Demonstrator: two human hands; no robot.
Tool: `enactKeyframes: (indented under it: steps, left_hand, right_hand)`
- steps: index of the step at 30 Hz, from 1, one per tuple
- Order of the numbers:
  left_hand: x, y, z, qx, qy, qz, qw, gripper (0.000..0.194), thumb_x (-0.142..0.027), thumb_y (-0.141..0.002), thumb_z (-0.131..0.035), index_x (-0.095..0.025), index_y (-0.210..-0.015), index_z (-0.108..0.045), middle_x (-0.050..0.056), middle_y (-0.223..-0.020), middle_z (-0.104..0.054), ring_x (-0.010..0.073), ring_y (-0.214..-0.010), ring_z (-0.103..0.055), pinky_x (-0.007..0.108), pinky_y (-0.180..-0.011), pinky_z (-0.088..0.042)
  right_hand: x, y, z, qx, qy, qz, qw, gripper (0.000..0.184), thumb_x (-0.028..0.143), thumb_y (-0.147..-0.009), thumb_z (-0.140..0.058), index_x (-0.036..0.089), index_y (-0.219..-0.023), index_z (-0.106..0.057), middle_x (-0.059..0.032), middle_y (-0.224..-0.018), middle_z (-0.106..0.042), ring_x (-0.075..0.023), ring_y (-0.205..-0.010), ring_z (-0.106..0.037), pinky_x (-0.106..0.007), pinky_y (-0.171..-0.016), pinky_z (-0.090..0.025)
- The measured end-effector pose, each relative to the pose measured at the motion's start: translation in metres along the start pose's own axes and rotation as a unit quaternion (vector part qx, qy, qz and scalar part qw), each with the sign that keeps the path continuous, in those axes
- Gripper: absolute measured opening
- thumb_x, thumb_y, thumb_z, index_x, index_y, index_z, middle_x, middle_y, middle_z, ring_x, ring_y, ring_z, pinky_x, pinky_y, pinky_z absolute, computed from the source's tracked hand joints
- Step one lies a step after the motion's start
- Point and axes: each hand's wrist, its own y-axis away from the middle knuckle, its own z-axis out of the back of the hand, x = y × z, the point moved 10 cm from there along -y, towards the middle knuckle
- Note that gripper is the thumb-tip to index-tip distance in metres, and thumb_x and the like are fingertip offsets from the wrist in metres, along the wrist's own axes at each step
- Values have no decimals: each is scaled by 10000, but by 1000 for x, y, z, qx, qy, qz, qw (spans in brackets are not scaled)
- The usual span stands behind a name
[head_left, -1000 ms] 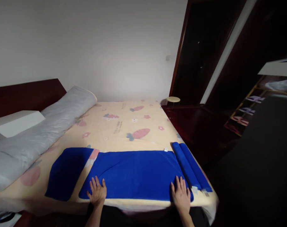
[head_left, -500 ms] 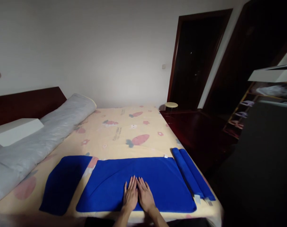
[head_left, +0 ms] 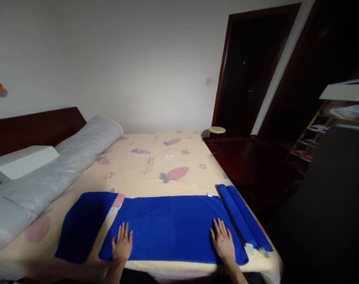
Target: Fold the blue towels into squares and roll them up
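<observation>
A blue towel (head_left: 170, 228) lies spread flat near the front edge of the bed, with a small white tag at its far right edge. My left hand (head_left: 122, 242) rests palm down on the towel's left part, fingers stretched out. On its right part lies my right hand (head_left: 222, 238), also flat with fingers extended. Left of the towel, across a narrow strip of sheet, is a folded blue cloth (head_left: 84, 227). Two rolled blue towels (head_left: 237, 217) sit side by side just right of the spread towel, white labels showing at their near ends.
The bed (head_left: 155, 173) wears a cream sheet with carrot prints. A grey rolled quilt (head_left: 72, 157) and a white box (head_left: 27, 159) lie along the left by the headboard (head_left: 34, 126). Beyond the bed's right edge stand a round stool (head_left: 217, 130), a shelf rack (head_left: 312, 134) and a dark door.
My hands have slid apart from the middle of the towel, the left one leftward and the right one rightward. The towel's creases look smoother. The view has shifted slightly.
</observation>
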Motion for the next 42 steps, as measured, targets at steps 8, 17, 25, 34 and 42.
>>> enactKeyframes:
  steps: [8,17,25,34,42]
  left_hand:
    - [-174,46,7,18,91,-257,962,523,-306,-976,-215,-266,-1497,-221,29,-1568,-306,175,-1445,-290,439,-1159,-289]
    - [-164,38,1,32,94,-250,963,516,-362,-973,-258,-313,-1487,-245,14,-1576,-284,198,-1450,-282,475,-1173,-260]
    - [73,-16,-2,-7,-16,29,999,556,-376,-939,-226,-247,-1455,-386,51,-1529,-410,213,-1408,-372,448,-1091,-388]
    - [78,-16,36,-109,-53,-18,993,556,-277,-880,-287,-229,-1401,-476,45,-1445,-531,229,-1415,-357,483,-1100,-376]
    - [-131,9,67,-15,93,-299,950,557,-231,-930,-268,-262,-1484,-312,2,-1572,-304,182,-1452,-275,437,-1174,-269]
  right_hand:
    - [161,20,-9,136,-123,181,966,553,430,-991,-239,205,-1482,-357,-56,-1557,-309,-212,-1448,-242,-423,-1172,-227]
    - [175,22,-21,175,-120,214,953,557,478,-977,-316,240,-1480,-355,-53,-1559,-295,-220,-1445,-250,-439,-1176,-217]
    - [-1,5,0,21,-6,30,999,651,536,-915,-278,178,-1427,-460,-98,-1506,-407,-257,-1413,-329,-480,-1143,-255]
    - [-35,6,4,-33,-42,21,998,682,536,-906,-225,121,-1328,-565,-132,-1425,-509,-268,-1362,-417,-453,-1122,-316]
    - [111,18,6,70,-139,124,980,536,462,-982,-268,245,-1444,-433,-47,-1514,-398,-223,-1422,-307,-434,-1150,-302]
